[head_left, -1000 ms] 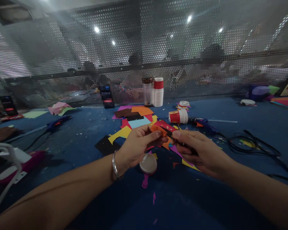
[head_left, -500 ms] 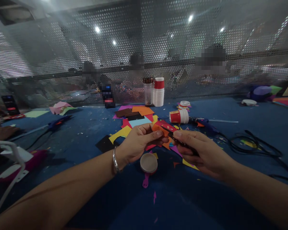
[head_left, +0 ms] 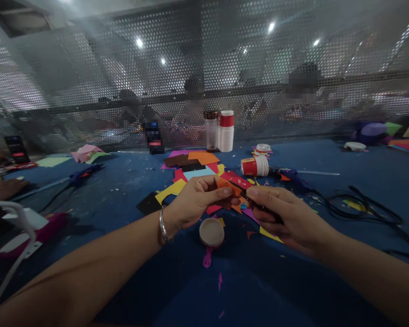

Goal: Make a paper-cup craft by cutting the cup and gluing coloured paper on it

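An orange piece of paper (head_left: 229, 185) is pinched between the thumb and fingers of my left hand (head_left: 204, 195), which wears a silver bangle at the wrist. My right hand (head_left: 279, 204) is wrapped around a slim black tool (head_left: 267, 211); its exact kind is partly hidden by the fingers. The tool's dark front end lies against the orange paper. Just below my hands a round, pale-topped cup (head_left: 211, 232) stands on the blue table, with a purple paper cutout (head_left: 207, 259) at its near side. Coloured paper sheets (head_left: 199, 173) are piled behind my hands.
Beyond lie a tipped red-and-white paper cup stack (head_left: 255, 166), a glue gun (head_left: 295, 178) with a looping black cable (head_left: 357, 211), an upright cup stack (head_left: 226, 131) and a clear jar (head_left: 211, 132). Another person's hand (head_left: 7, 188) rests at the left, near a white metal frame (head_left: 25, 222).
The black tool's front end has shifted slightly over the orange paper, and the paper has tilted a little. Both hands stay in nearly the same place.
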Demonstrator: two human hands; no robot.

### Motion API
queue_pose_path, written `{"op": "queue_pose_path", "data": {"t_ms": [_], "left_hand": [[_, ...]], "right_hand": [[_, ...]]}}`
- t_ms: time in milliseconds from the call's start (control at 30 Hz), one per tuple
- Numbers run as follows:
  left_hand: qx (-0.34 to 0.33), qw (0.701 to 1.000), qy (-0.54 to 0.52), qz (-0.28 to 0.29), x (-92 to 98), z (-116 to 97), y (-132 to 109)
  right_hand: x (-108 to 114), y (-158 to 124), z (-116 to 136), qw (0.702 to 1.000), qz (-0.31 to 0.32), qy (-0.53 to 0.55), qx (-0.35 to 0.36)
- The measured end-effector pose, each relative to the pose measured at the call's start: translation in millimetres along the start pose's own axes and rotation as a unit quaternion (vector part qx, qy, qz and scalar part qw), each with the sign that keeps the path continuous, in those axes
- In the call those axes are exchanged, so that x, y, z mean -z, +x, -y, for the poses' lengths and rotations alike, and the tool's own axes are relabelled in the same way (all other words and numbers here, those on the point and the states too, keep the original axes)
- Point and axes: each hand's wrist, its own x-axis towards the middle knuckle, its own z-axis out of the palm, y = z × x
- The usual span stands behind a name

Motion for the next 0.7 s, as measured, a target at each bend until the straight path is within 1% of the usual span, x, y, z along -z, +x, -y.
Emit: {"op": "queue_pose_path", "data": {"t_ms": [367, 700], "left_hand": [[-0.016, 1.0, 0.019, 0.012, 5.7, -2, 4], [-0.029, 0.999, 0.022, 0.025, 11.8, -2, 6]], "right_hand": [[-2, -1, 0, 1.0, 0.002, 0.014, 0.008], [-4, -3, 1, 1.0, 0.004, -0.003, 0.016]]}}
